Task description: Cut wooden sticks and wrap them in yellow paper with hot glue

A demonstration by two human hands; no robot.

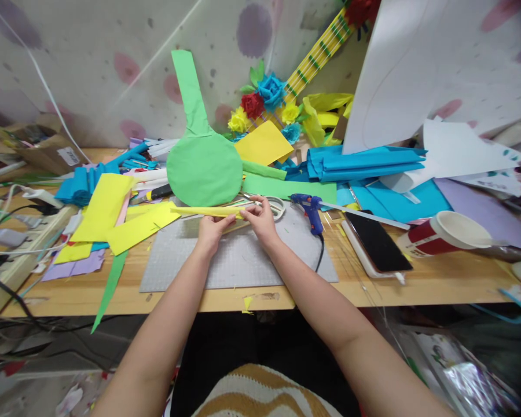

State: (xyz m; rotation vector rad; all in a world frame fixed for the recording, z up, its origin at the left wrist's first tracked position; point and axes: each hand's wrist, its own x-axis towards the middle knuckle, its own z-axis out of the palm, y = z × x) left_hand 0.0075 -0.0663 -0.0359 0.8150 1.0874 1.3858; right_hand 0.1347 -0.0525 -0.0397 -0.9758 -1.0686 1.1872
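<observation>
Between both hands runs a narrow yellow paper strip [191,211], held level over the grey cutting mat [178,255]. My left hand [215,229] pinches it near its middle, and my right hand [260,217] pinches it close by, thumbs almost meeting. Right behind the hands lie scissors [278,208] with pale handles, partly hidden by my fingers. A green paper-covered disc with a long neck [204,168] leans at the back of the mat. To the right of my right hand rests a blue glue gun [309,211] with a long glue stick in it.
Yellow paper pieces [102,208] lie at the left, near a power strip [30,255]. At the right are a phone [377,240] on a white power bank and a paper cup [447,234]. Blue crepe paper [364,164] and a flower-decorated yellow guitar shape [316,58] stand behind.
</observation>
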